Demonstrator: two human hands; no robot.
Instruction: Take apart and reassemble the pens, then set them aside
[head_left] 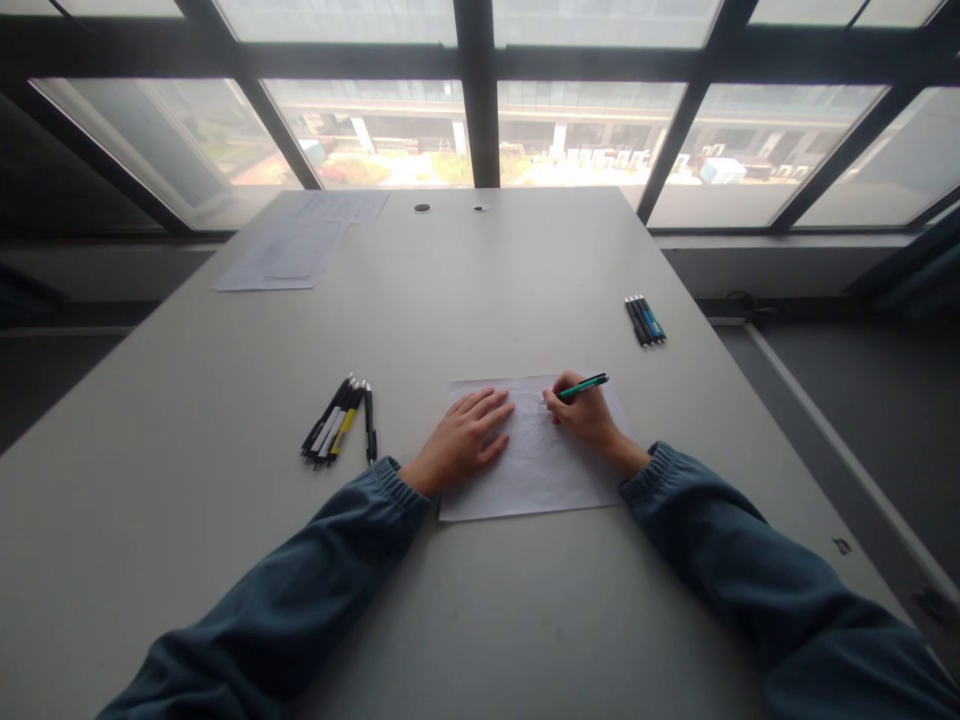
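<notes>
A white sheet of paper point(540, 480) lies on the table before me, with faint marks on it too dim to read. My left hand point(469, 432) rests flat on the sheet's left part, fingers spread. In my right hand point(585, 412) is a green and black pen point(581, 388), pinched near its tip, which points down at the upper middle of the sheet. Left of my left hand lies a bunch of pens point(330, 422), black, white and yellow, with one black pen point(370, 425) beside it.
Several pens point(645, 320), black and blue, lie in a row at the right. More paper sheets point(281, 245) lie at the far left of the white table point(480, 300). A small dark object point(841, 546) sits near the right edge. Windows stand behind the far edge.
</notes>
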